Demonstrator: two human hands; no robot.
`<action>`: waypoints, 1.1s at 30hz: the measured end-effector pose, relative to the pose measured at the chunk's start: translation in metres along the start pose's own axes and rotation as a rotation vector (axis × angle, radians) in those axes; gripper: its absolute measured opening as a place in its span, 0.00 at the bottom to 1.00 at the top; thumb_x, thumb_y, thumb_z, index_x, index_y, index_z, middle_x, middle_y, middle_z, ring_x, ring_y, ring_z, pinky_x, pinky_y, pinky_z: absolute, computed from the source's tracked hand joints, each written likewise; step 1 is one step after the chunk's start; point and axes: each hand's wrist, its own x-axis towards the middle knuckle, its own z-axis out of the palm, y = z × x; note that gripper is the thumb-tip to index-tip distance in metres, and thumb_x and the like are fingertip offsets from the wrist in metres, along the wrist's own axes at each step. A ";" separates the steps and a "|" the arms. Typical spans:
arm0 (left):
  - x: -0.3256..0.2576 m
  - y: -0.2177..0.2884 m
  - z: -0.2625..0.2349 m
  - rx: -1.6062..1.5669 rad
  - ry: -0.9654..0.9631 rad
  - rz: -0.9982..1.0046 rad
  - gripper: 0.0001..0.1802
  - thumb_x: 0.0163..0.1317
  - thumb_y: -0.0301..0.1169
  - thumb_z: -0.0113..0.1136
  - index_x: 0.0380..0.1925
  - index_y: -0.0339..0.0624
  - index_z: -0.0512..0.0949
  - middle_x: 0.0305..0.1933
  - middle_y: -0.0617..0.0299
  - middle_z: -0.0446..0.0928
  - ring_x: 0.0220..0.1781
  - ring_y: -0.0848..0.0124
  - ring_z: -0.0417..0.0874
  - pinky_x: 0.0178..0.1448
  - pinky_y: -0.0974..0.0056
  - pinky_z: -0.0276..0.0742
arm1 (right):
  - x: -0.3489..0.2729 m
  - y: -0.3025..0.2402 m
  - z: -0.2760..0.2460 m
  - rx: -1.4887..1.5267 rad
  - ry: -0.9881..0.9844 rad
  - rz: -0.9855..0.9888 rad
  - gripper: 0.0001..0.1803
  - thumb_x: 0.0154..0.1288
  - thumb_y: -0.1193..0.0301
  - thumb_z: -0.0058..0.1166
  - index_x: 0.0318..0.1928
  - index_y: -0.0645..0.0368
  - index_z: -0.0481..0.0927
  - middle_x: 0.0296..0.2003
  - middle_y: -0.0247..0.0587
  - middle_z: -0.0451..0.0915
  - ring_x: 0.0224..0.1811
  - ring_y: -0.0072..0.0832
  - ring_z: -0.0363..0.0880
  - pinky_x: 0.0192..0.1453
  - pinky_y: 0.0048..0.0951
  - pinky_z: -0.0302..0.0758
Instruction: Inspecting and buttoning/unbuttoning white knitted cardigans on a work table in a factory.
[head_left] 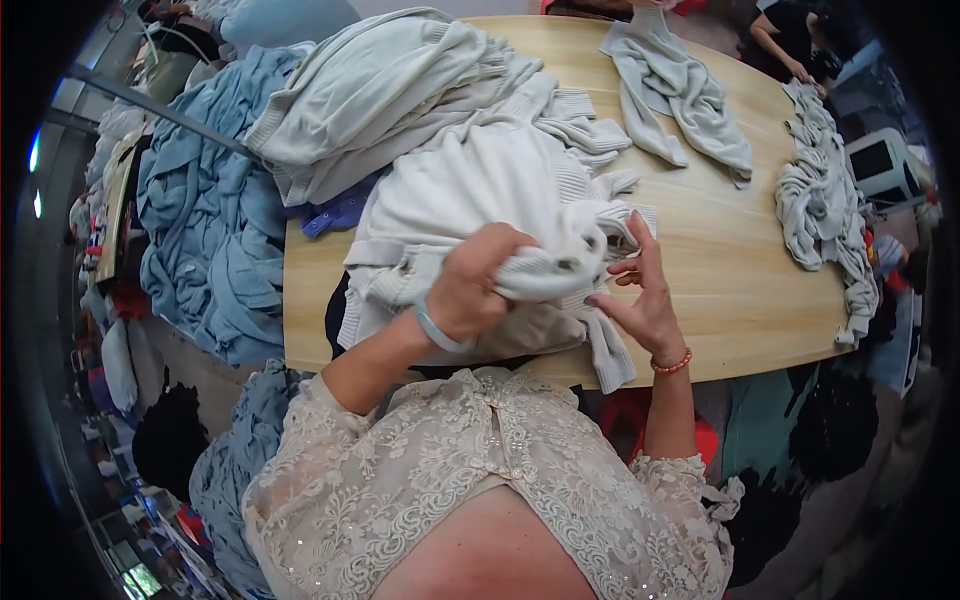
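A cream knit sweater (470, 185) lies bunched on the table in front of me, with dark buttons showing along a folded band. My left hand (472, 280) is closed around a bundled part of it near the buttons. Just right of that bundle is my right hand (645, 295), its thumb and fingers apart, with nothing visible between them. The fingertips are close to the sweater's edge; whether they touch it I cannot tell. A ribbed cuff (612, 365) hangs toward the table's near edge below my hands.
Folded pale sweaters (390, 90) are piled at the back left, beside a heap of blue knitwear (215, 220). Another pale garment (680, 95) lies at the table's (730, 260) far side. More pale knitwear (825, 205) lines the right edge. Another person's arm (780, 45) shows at the far right.
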 end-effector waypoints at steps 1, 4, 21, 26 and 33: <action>0.006 0.020 0.007 -0.115 -0.054 0.115 0.24 0.42 0.18 0.63 0.45 0.35 0.75 0.42 0.54 0.77 0.45 0.61 0.78 0.50 0.64 0.72 | 0.006 -0.006 0.017 0.011 -0.021 -0.069 0.44 0.52 0.75 0.63 0.69 0.62 0.57 0.61 0.46 0.67 0.49 0.32 0.75 0.54 0.28 0.73; 0.018 0.074 0.025 -0.260 -0.130 0.381 0.24 0.41 0.20 0.63 0.44 0.35 0.75 0.43 0.52 0.75 0.46 0.53 0.77 0.53 0.57 0.71 | 0.025 -0.020 0.037 0.005 -0.123 -0.457 0.28 0.63 0.70 0.50 0.63 0.65 0.66 0.58 0.50 0.72 0.53 0.35 0.74 0.61 0.35 0.69; 0.037 0.069 0.100 -1.060 -0.680 -0.147 0.38 0.51 0.31 0.68 0.62 0.36 0.63 0.49 0.58 0.80 0.49 0.69 0.80 0.57 0.64 0.75 | -0.045 -0.059 -0.109 0.379 0.236 0.005 0.14 0.69 0.76 0.47 0.53 0.65 0.73 0.43 0.39 0.79 0.42 0.24 0.76 0.48 0.25 0.73; 0.029 0.018 0.082 -0.851 -0.765 -1.072 0.35 0.55 0.26 0.64 0.63 0.37 0.63 0.50 0.57 0.80 0.52 0.70 0.79 0.57 0.65 0.75 | 0.026 -0.027 -0.066 0.208 0.021 0.263 0.17 0.69 0.77 0.48 0.58 0.66 0.70 0.44 0.40 0.80 0.38 0.15 0.75 0.40 0.20 0.74; 0.229 -0.085 -0.070 -0.849 0.031 -0.645 0.13 0.59 0.32 0.65 0.41 0.36 0.79 0.35 0.59 0.81 0.31 0.67 0.83 0.38 0.60 0.81 | 0.063 -0.025 -0.055 0.152 0.010 0.328 0.24 0.68 0.74 0.52 0.63 0.65 0.67 0.49 0.44 0.78 0.34 0.16 0.78 0.42 0.19 0.77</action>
